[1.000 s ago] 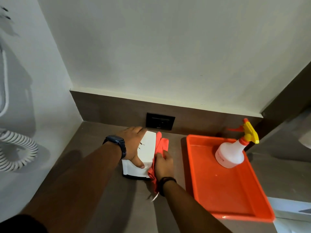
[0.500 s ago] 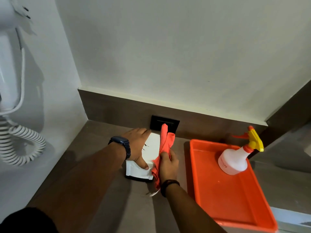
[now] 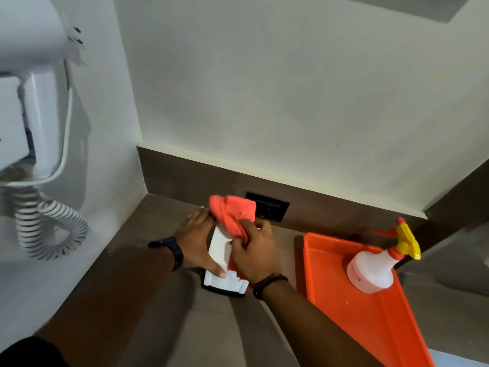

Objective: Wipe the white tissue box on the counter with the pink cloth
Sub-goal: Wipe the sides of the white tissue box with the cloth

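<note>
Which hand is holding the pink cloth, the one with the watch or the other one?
The other one: the right hand, with the thin dark wristband, grips the pink cloth. The watch-wearing left hand just steadies the white tissue box.

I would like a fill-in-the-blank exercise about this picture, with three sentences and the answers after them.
1. The right hand holds a cloth whose colour is ____.
2. The left hand steadies the white ____ on the counter.
3. The spray bottle stands inside the orange ____.

Missing words: pink; tissue box; tray
</note>
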{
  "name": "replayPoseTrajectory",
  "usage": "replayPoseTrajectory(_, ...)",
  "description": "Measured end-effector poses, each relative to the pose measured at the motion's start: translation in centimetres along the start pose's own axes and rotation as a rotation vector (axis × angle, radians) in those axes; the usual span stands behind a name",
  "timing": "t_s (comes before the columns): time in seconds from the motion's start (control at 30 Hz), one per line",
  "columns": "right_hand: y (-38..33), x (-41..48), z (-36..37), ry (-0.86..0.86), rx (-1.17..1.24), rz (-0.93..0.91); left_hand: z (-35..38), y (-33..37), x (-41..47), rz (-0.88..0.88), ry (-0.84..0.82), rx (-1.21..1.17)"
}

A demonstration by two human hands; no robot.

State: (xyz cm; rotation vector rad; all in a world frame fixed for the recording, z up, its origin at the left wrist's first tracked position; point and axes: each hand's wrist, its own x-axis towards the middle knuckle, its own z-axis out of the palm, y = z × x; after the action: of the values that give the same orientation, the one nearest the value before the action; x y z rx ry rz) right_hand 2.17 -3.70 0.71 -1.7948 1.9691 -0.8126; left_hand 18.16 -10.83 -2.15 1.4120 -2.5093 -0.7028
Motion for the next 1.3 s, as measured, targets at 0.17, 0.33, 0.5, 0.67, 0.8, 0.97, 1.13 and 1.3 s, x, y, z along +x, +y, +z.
replayPoseTrajectory(0.17, 0.0, 0.5, 0.3, -0.03, -0.159, -0.04, -0.2, 0.7, 0.8, 0.027, -0.004, -0.138)
replayPoseTrajectory(0.33, 0.5, 0.4, -0.2, -0.081, -0.131, -0.092, 0.3, 0.4, 0.7, 0.026, -0.009, -0.163)
replayPoseTrajectory(0.5, 0.6, 0.6, 0.0, -0.044, -0.151, -0.076, 0.3, 1.0, 0.8, 0.006, 0.043, -0.139)
replayPoseTrajectory(0.67, 2.1, 0.7, -0.9, 0.0, -0.185, -0.066, 0.0, 1.6, 0.4, -0.017, 0.042, -0.182)
replayPoseTrajectory(0.8, 1.5, 0.6, -0.6, -0.034, -0.171, -0.088, 0.0, 1.7, 0.4, -0.038, 0.033, -0.154)
replayPoseTrajectory(0.97, 2.5, 0.0, -0.8, -0.007, -0.196, -0.16, 0.2, 2.1, 0.2, -0.041, 0.01, -0.196)
replayPoseTrajectory(1.13, 2.2, -0.6, -0.5, -0.049, -0.179, -0.213, 0.5, 1.9, 0.1, -0.064, 0.04, -0.252)
replayPoseTrajectory(1.3, 2.8, -0.4, -0.9, 0.046, -0.232, -0.176, 0.7, 2.3, 0.1, -0.046, 0.091, -0.208)
